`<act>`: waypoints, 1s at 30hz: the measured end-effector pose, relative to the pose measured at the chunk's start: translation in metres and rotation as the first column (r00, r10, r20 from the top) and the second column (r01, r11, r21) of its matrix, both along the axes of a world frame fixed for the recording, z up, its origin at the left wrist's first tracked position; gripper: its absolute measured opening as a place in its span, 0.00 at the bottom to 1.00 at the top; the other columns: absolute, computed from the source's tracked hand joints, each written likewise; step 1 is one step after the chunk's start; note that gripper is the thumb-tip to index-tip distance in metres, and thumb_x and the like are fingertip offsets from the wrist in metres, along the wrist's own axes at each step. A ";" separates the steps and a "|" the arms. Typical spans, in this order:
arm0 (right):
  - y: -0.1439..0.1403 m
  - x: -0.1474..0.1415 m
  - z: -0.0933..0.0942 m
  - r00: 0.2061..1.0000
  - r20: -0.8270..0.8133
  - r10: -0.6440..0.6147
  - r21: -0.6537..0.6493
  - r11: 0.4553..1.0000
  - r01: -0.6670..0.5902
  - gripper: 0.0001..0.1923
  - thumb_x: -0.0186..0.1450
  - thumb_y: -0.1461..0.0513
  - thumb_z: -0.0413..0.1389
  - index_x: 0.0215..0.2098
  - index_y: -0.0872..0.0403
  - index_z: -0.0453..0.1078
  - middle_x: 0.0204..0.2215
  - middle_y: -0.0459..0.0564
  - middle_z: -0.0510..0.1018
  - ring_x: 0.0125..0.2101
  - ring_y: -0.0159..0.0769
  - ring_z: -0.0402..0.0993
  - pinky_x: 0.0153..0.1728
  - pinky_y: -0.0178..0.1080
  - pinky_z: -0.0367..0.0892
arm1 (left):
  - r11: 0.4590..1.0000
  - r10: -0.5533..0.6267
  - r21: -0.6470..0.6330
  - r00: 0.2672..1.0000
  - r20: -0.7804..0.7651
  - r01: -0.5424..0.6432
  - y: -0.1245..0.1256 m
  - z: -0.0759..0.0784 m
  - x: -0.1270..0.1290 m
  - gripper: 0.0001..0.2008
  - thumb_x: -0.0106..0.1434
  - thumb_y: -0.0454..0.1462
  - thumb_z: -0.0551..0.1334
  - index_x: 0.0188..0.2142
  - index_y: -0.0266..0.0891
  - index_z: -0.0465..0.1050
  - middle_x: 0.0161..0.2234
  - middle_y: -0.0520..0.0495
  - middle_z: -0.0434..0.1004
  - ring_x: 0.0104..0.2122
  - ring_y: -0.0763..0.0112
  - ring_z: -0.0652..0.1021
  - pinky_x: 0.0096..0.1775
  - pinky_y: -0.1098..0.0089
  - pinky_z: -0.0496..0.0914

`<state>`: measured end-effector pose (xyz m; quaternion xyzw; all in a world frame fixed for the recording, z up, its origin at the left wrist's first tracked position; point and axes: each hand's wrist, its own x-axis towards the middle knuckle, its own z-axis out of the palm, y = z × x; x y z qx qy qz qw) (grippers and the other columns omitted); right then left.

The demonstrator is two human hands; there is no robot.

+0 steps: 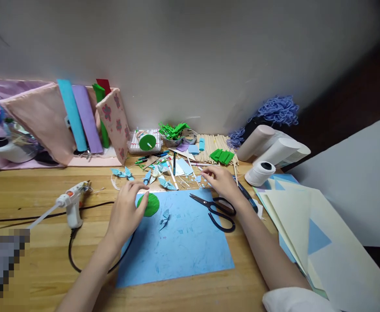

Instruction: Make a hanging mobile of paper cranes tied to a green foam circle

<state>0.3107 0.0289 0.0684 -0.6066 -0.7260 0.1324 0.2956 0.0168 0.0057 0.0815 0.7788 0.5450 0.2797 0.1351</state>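
Head view, wooden surface [30,190]. Left hand [125,212]: fingers loosely curled, tips resting on the left edge of a green paper disc [150,205], which lies at the far left corner of a blue sheet [183,247]. Right hand [220,181]: fingers narrow, pinching among paper scraps [177,171] past the sheet's far edge; what they hold cannot be told. Black scissors [219,210] lie just near of it. Glue gun [73,203] stands at left.

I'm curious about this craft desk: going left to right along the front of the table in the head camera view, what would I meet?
Glue gun → left hand → green paper disc → small blue folded paper piece → black scissors → stack of cream and blue paper sheets.
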 end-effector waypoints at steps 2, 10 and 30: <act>0.015 -0.023 -0.002 0.997 -0.013 0.081 -0.017 0.997 -0.081 0.06 0.62 0.62 0.52 0.31 0.53 0.70 0.31 0.48 0.75 0.32 0.35 0.69 0.33 0.35 0.61 | 0.999 -0.013 -0.053 0.995 -0.102 0.008 0.010 0.002 0.005 0.11 0.63 0.39 0.50 0.38 0.40 0.68 0.40 0.44 0.69 0.43 0.63 0.70 0.46 0.63 0.63; 0.039 -0.081 0.002 0.973 -0.008 0.230 -0.036 0.972 -0.230 0.05 0.61 0.66 0.52 0.33 0.55 0.70 0.32 0.49 0.76 0.34 0.35 0.69 0.36 0.36 0.61 | 0.938 0.218 -0.155 0.875 -0.431 -0.310 0.013 -0.010 -0.013 0.14 0.63 0.35 0.47 0.36 0.34 0.71 0.37 0.38 0.73 0.39 0.57 0.74 0.37 0.63 0.66; 0.059 -0.217 -0.034 0.840 0.220 0.496 -0.180 0.867 -0.464 0.11 0.56 0.72 0.51 0.27 0.56 0.73 0.29 0.59 0.76 0.42 0.48 0.68 0.36 0.41 0.66 | 0.994 0.054 -0.076 0.956 -0.288 -0.078 0.015 -0.043 -0.056 0.14 0.64 0.32 0.48 0.42 0.38 0.71 0.40 0.42 0.71 0.42 0.64 0.70 0.41 0.66 0.65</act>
